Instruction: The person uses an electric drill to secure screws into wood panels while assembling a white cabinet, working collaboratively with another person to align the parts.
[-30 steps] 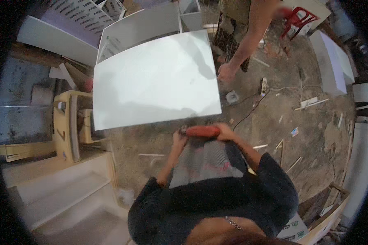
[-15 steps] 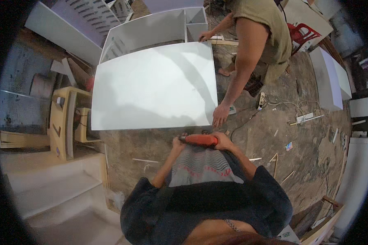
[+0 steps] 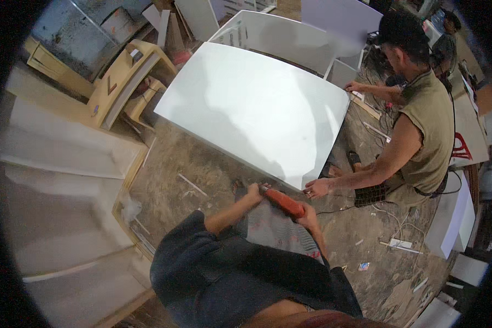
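A red power tool point(image 3: 283, 203), drill-like with a dark front end, is held level in front of my body. At its front end my left hand point(image 3: 252, 195) is closed, gripping near the tip. My right hand point(image 3: 308, 216) wraps round its rear, the fingers partly hidden. Just beyond the tool lies a large white panel point(image 3: 246, 104), covering part of a white cabinet carcass point(image 3: 290, 35). A co-worker kneels at the right, one hand point(image 3: 318, 188) at the panel's near right corner and the other hand point(image 3: 355, 86) at its far right corner.
A yellow wooden stand point(image 3: 120, 82) is at the left, above a white shelved cabinet point(image 3: 65, 142). Thin strips and scraps litter the floor point(image 3: 172, 164). Cables and a white power strip point(image 3: 400, 244) lie at the right, near a white box point(image 3: 448, 224).
The view has turned, so the panel now slants down to the right. The co-worker shows more fully, still with hands at the panel's edge. I keep hold of the red power tool.
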Available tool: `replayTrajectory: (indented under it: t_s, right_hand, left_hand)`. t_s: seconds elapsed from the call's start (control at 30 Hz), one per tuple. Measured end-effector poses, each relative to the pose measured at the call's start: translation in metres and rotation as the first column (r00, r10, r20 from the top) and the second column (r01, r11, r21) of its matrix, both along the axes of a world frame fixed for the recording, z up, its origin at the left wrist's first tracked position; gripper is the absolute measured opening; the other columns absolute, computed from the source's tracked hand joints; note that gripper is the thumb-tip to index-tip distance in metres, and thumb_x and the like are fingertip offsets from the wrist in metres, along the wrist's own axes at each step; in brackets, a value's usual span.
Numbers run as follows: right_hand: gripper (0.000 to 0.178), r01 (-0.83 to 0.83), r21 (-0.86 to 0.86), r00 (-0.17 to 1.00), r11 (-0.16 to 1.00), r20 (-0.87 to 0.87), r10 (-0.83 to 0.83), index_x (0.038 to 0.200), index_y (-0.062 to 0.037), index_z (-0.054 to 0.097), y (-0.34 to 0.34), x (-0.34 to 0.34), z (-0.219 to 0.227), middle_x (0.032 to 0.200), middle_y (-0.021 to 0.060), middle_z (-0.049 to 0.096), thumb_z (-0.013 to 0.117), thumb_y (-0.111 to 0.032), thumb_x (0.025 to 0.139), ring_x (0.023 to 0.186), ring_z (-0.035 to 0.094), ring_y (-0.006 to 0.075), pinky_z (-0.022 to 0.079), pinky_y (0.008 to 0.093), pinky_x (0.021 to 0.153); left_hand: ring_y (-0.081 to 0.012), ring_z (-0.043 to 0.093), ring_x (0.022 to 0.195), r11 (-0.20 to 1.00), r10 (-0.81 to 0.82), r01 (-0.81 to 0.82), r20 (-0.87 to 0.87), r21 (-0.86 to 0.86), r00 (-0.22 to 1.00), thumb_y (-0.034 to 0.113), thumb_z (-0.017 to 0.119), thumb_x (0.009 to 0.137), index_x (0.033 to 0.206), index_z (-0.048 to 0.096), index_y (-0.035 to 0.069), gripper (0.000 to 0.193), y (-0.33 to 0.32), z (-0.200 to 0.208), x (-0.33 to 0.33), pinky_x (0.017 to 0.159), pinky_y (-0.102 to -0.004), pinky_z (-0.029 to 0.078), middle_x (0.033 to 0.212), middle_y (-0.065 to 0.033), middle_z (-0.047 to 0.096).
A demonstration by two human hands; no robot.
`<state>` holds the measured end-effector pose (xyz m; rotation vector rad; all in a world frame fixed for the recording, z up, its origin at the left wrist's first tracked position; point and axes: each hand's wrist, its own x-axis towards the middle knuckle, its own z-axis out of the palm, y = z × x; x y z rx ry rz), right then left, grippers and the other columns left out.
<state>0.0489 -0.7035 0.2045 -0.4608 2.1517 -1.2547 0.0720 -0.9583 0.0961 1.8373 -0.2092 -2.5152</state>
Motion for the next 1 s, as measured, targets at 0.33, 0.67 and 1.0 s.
replayTrajectory:
  t_s: [0.33, 0.67, 1.0]
  right_hand:
    - [0.055, -0.018, -0.006, 0.996, 1.000, -0.087, 0.017, 0.108, -0.0042, 0.060, -0.008, 0.001, 0.006, 0.101, 0.0174, 0.061, 0.069, -0.015, 0.055, 0.099, 0.057, 0.0350, 0.043, 0.0381, 0.087]
    - [0.054, 0.003, 0.004, 0.997, 1.000, -0.080, -0.003, 0.105, -0.0024, 0.060, 0.001, 0.005, 0.005, 0.098, 0.0174, 0.060, 0.068, -0.012, 0.052, 0.095, 0.058, 0.0330, 0.044, 0.0382, 0.085]
    - [0.052, 0.062, 0.062, 0.995, 0.996, -0.086, -0.057, 0.102, -0.0034, 0.061, -0.003, 0.011, 0.002, 0.091, 0.0162, 0.062, 0.068, -0.011, 0.050, 0.090, 0.060, 0.0332, 0.045, 0.0369, 0.081]
  left_hand:
    - [-0.0314, 0.056, 0.089, 0.990, -0.087, 0.108, -0.220, 0.087, 0.972, 0.017, 0.029, 0.093, 0.099, 0.047, 0.001, 0.025, -0.019, -0.031, 0.015, 0.085, -0.0495, 0.045, 0.090, -0.0146, 0.057]
    - [-0.0318, 0.056, 0.089, 0.984, -0.102, 0.136, -0.256, 0.118, 0.961, 0.023, 0.024, 0.096, 0.108, 0.037, 0.004, 0.026, -0.021, -0.048, 0.015, 0.083, -0.0589, 0.044, 0.097, -0.0159, 0.053]
    - [-0.0337, 0.058, 0.086, 0.992, -0.107, 0.120, -0.209, 0.050, 0.972, 0.017, 0.028, 0.092, 0.098, 0.043, 0.001, 0.023, -0.004, -0.036, 0.009, 0.081, -0.0527, 0.047, 0.090, -0.0175, 0.057]
